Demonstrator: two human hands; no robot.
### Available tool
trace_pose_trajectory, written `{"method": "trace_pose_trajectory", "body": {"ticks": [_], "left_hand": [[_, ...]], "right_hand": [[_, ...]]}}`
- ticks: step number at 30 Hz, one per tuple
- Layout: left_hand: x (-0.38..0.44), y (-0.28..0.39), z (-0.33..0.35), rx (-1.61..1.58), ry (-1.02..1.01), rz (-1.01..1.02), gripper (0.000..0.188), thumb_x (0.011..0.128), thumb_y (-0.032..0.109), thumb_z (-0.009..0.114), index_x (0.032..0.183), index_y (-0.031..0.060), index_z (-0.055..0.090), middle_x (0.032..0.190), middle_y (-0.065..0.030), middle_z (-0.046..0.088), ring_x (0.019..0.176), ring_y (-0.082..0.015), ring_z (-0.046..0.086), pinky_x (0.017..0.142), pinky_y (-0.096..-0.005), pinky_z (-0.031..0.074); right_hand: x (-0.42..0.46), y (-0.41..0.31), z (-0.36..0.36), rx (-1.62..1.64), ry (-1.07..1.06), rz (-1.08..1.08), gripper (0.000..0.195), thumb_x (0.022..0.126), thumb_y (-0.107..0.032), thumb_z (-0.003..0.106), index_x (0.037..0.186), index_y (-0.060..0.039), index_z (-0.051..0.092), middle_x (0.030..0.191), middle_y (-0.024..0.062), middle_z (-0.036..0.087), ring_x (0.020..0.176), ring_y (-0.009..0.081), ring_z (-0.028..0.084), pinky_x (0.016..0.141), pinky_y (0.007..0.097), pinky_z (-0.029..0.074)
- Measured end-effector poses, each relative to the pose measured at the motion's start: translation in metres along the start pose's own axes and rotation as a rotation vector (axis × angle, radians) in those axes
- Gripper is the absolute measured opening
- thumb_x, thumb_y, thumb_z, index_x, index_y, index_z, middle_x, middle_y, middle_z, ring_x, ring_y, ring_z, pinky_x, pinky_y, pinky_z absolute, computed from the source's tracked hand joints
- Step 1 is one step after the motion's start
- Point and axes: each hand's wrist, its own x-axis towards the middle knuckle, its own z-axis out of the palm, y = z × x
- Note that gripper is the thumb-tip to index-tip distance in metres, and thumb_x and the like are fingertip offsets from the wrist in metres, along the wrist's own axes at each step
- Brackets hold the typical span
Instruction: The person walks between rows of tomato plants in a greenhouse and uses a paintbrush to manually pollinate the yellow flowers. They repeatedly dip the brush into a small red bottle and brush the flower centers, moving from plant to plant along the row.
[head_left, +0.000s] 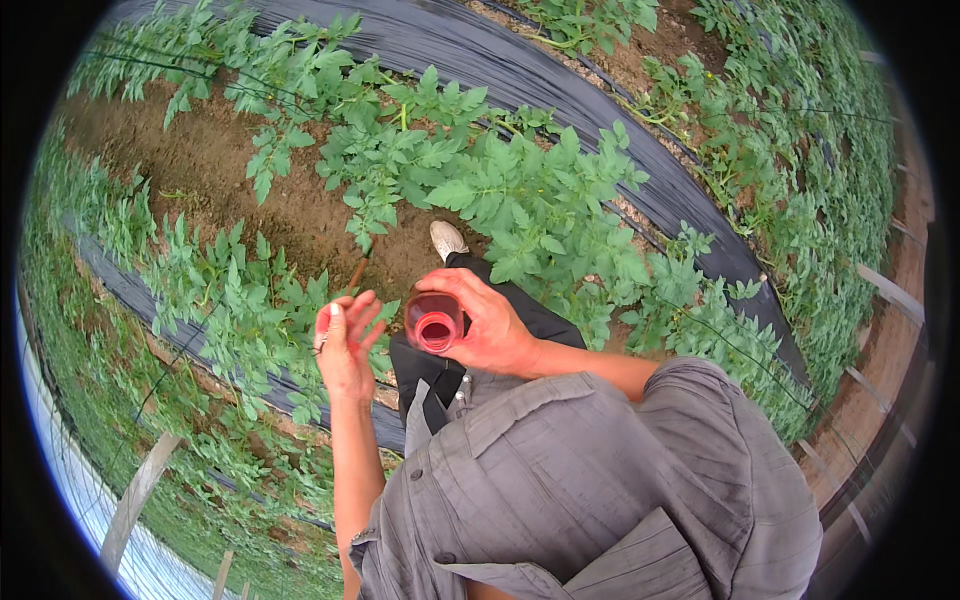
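Observation:
My left hand (348, 349) has reddened fingers, curled around a thin brown-handled brush (358, 274). The brush's dark tip points away from me, near the hanging leaves of a tomato plant (367, 214). Part of the handle is hidden behind my fingers. Beside it, my right hand (487, 322) grips a clear, open-mouthed bottle (435, 322) from its right side. Red liquid shows inside, and the bottle's mouth faces up towards me. Red stains also mark the fingers of the right hand.
Leafy tomato rows (540, 202) border the bare soil path (202, 165) on both sides. Black plastic mulch (480, 56) covers the beds. Thin dark strings (161, 64) run along the rows. My shoe (448, 238) stands on the soil. A pale post (139, 499) rises at lower left.

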Motion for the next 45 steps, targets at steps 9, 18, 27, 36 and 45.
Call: {"method": "trace_pose_trajectory", "body": {"ticks": [9,18,27,36,45], "left_hand": [[0.046,-0.022,0.026,-0.405,-0.055,-0.311,0.034,0.093,0.033,0.046,0.091,0.0010,0.058,0.096,-0.0200,0.063,0.087,-0.0290,0.061,0.082,-0.0375,0.049],[0.086,0.019,0.057,-0.490,-0.472,-0.384,0.030,0.091,0.032,0.050,0.100,0.0052,0.060,0.108,-0.0122,0.056,0.091,-0.0263,0.053,0.060,-0.0367,0.047],[0.112,-0.011,0.063,-0.474,-0.536,-0.535,0.030,0.092,0.033,0.050,0.100,0.0060,0.060,0.107,-0.0125,0.057,0.090,-0.0269,0.054,0.057,-0.0374,0.048],[0.134,-0.016,0.034,-0.486,-0.487,-0.525,0.031,0.093,0.033,0.048,0.100,0.0048,0.058,0.105,-0.0144,0.056,0.089,-0.0289,0.054,0.056,-0.0395,0.051],[0.158,-0.001,0.038,-0.483,-0.634,-0.544,0.031,0.094,0.033,0.046,0.102,0.0049,0.057,0.108,-0.0147,0.054,0.092,-0.0303,0.052,0.060,-0.0407,0.050]], "right_hand": [[0.033,0.001,0.022,0.031,0.006,-0.105,0.072,0.063,-0.023,0.079,0.124,-0.0069,0.045,0.125,0.0138,0.045,0.117,0.0339,0.045,0.098,0.0412,0.039],[0.077,0.175,-0.088,-0.110,0.900,0.587,0.071,0.078,-0.018,0.066,0.133,0.0037,0.026,0.129,0.0214,0.036,0.085,0.0236,0.059,0.075,0.0359,0.048],[0.043,0.287,-0.041,-0.308,0.801,0.515,0.020,0.080,-0.003,0.058,0.099,-0.0052,0.057,0.091,0.0117,0.062,0.080,0.0277,0.062,0.074,0.0360,0.050],[0.026,0.311,-0.002,-0.180,1.053,0.937,0.034,0.084,-0.022,0.061,0.110,-0.0029,0.049,0.072,0.0103,0.063,0.071,0.0303,0.061,0.071,0.0415,0.046],[0.007,0.358,-0.003,-0.673,0.118,1.131,0.043,0.077,-0.010,0.061,0.118,-0.0065,0.047,0.110,0.0214,0.054,0.102,0.0367,0.054,0.084,0.0396,0.046]]}}
